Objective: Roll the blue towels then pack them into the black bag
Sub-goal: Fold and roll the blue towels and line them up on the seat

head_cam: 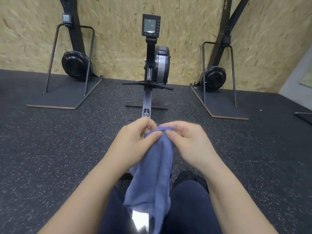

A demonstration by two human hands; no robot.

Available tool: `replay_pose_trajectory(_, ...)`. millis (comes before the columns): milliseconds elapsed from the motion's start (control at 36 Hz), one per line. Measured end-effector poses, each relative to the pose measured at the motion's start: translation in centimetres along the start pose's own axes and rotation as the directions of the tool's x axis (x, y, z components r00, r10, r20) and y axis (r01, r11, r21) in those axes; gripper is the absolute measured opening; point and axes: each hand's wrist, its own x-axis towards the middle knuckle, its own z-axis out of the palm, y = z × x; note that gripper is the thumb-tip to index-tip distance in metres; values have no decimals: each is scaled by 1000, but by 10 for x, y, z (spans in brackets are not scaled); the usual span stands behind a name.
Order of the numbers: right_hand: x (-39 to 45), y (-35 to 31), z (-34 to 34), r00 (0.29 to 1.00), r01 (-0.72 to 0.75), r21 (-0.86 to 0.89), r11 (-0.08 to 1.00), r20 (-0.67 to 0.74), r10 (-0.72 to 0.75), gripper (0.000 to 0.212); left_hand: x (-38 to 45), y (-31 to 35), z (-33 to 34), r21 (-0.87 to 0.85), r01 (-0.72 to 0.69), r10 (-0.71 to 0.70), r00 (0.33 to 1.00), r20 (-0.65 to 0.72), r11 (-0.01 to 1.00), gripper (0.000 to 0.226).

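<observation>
The person sits astride a rowing machine (pixel 152 68), looking down its rail, and holds one blue towel (pixel 152 174) up in front of the body. The left hand (pixel 135 141) pinches the towel's top edge between thumb and curled fingers (pixel 156 135); the right hand (pixel 184 139) does the same just beside it, so the two thumbs nearly meet on the hem. Neither hand has its fingers spread. Below the hands the towel hangs as a long, loosely folded strip between the person's dark-trousered legs (pixel 190 205), its lower end draping over something bright and shiny at the bottom edge of the view; what that is cannot be told.

The step in hand looks like the start of rolling: the top edge is gathered and gripped, but no roll has formed yet, and the cloth below is slack and creased lengthwise. The next move, as I judge it, calls for turning that pinched edge over on itself and keeping the strip narrow and even while winding downward, with some tension so the roll stays tight.

The black bag is not in view, nor are any other towels. The speckled rubber floor (pixel 59 149) lies to either side.
</observation>
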Motion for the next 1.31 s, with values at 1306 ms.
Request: replay_pose_trajectory(1306,23,45,-94,870,-218,-438,872,-492,-29,24,16,-20,-63,720,132,56,971,-231,681,14)
